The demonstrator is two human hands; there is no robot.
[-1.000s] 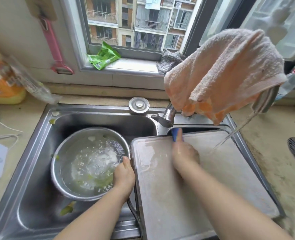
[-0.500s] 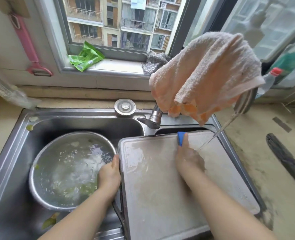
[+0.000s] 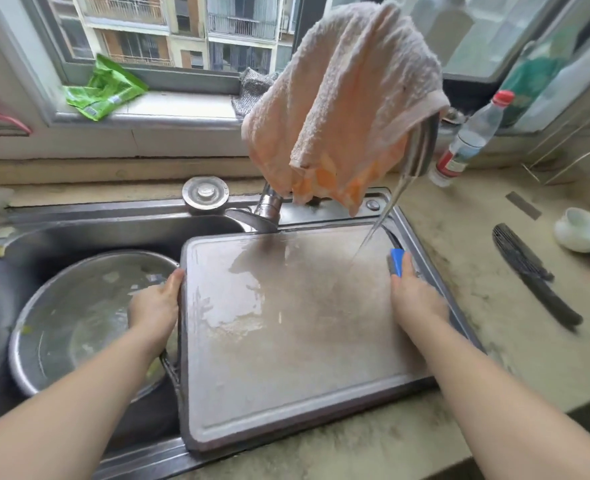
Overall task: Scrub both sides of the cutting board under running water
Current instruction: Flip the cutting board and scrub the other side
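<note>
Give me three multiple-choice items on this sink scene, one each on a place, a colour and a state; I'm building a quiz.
1. Where does the left hand grip the cutting board?
A. left edge
B. near edge
C. far edge

2. What colour is the scrubber in the right hand?
A. green
B. blue
C. pink

3. What state is the tap in?
A. off
B. dripping
C. running

Answers: 1 A, its fingers curl over the left rim; 2 B, blue shows past the fingertips; 3 C, a thin stream falls onto the board.

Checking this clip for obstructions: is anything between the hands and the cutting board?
Nothing visible. The left hand grips the cutting board at its left edge; the right hand, holding a blue scrubber, rests at its right edge.
</note>
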